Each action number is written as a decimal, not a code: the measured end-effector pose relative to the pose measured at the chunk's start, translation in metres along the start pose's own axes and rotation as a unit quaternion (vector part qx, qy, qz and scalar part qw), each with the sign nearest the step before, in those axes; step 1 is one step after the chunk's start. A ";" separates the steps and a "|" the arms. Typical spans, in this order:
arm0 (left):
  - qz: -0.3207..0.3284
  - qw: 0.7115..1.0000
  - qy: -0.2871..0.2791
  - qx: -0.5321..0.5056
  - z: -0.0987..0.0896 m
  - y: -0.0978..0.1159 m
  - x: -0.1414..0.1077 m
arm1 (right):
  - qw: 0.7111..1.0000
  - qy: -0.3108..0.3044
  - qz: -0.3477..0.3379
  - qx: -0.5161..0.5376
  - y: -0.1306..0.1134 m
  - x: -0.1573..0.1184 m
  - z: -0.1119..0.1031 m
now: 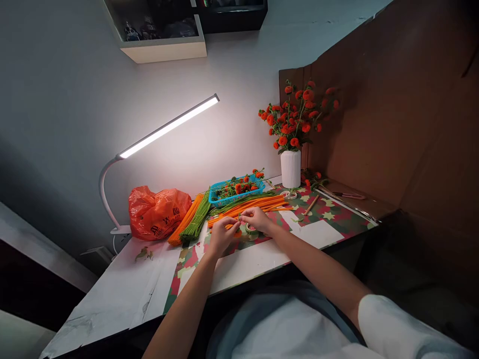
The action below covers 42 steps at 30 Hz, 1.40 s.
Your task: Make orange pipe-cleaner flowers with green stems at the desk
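My left hand (222, 236) and my right hand (258, 220) meet above the table, fingertips almost touching. Both are closed in a pinch on a small green chenille stem piece (239, 217), mostly covered by the fingers. Just below the fingertips, a roll of green tape (252, 230) lies near my right hand. A bit of orange fluff (237, 233) shows beside my left fingers; whether it joins the green piece, I cannot tell. Behind the hands lie loose orange chenille stems (258, 205) and green ones. To the left are a green bundle (195, 222) and an orange bundle (189, 218).
A blue basket (218, 201) holds orange flowers. Behind it to the right stands a white ribbed vase (291, 169) of orange flowers (288, 124). An orange plastic bag (159, 212) sits by the lit lamp (168, 127). A wooden stick (312, 205) and pliers (350, 195) lie right.
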<state>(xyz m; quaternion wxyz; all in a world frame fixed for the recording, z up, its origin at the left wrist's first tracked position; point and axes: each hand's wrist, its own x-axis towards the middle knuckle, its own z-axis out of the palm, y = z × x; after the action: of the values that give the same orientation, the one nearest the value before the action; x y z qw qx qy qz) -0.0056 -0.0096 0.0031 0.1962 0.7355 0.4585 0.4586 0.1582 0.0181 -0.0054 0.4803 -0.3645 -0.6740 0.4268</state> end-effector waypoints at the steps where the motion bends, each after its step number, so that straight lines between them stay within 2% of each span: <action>1: -0.008 1.000 -0.011 -0.006 -0.001 -0.001 0.000 | 1.000 -0.006 -0.002 -0.002 0.000 0.000 0.000; 5: -0.071 0.984 -0.105 -0.122 -0.007 -0.008 0.003 | 0.999 -0.031 0.013 0.026 -0.006 -0.002 -0.002; 8: -0.114 0.940 -0.191 -0.258 -0.011 -0.006 0.002 | 0.995 -0.070 0.040 0.067 -0.012 -0.007 -0.005; 11: -0.152 0.889 -0.242 -0.356 -0.012 0.000 0.000 | 0.988 -0.113 0.025 0.098 -0.014 -0.009 -0.006; 13: -0.159 0.890 -0.230 -0.360 -0.011 0.004 -0.001 | 0.988 -0.113 0.022 0.102 -0.014 -0.008 -0.006; 17: -0.136 0.962 -0.097 -0.216 -0.006 0.005 -0.001 | 0.997 -0.022 0.038 0.070 -0.011 -0.004 -0.003; 19: -0.114 0.981 -0.049 -0.148 -0.003 0.004 -0.002 | 0.998 0.015 0.036 0.056 -0.009 -0.003 -0.001; 24: -0.033 0.999 -0.010 -0.024 0.000 0.002 -0.003 | 0.999 0.033 0.017 0.022 0.000 0.001 0.002; 27: -0.025 0.999 -0.018 -0.021 -0.001 0.002 -0.003 | 1.000 0.009 0.001 0.010 0.003 0.002 0.001; 30: -0.083 0.984 -0.082 -0.133 -0.003 0.002 -0.001 | 0.999 -0.014 0.008 0.040 -0.001 -0.001 -0.001; 32: -0.129 0.949 -0.149 -0.248 -0.006 0.004 -0.002 | 0.996 -0.048 0.018 0.078 -0.006 -0.003 -0.004; 34: -0.162 0.899 -0.208 -0.349 -0.008 0.006 -0.003 | 0.988 -0.106 0.023 0.113 -0.011 -0.006 -0.006; 36: -0.179 0.864 -0.236 -0.407 -0.009 0.007 -0.004 | 0.978 -0.154 0.022 0.138 -0.014 -0.007 -0.008; 37: -0.184 0.858 -0.241 -0.415 -0.009 0.008 -0.004 | 0.975 -0.166 0.019 0.145 -0.015 -0.007 -0.008; 39: -0.186 0.873 -0.223 -0.393 -0.008 0.006 -0.004 | 0.977 -0.159 0.010 0.143 -0.014 -0.006 -0.008; 42: -0.155 0.942 -0.129 -0.269 -0.006 0.003 -0.004 | 0.991 -0.087 0.014 0.102 -0.010 -0.004 -0.005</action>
<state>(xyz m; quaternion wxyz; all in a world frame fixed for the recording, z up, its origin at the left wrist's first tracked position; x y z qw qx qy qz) -0.0095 -0.0150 0.0064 0.5129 0.6277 0.3972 0.4304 0.1636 0.0120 0.0034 0.4482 -0.2845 -0.6613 0.5299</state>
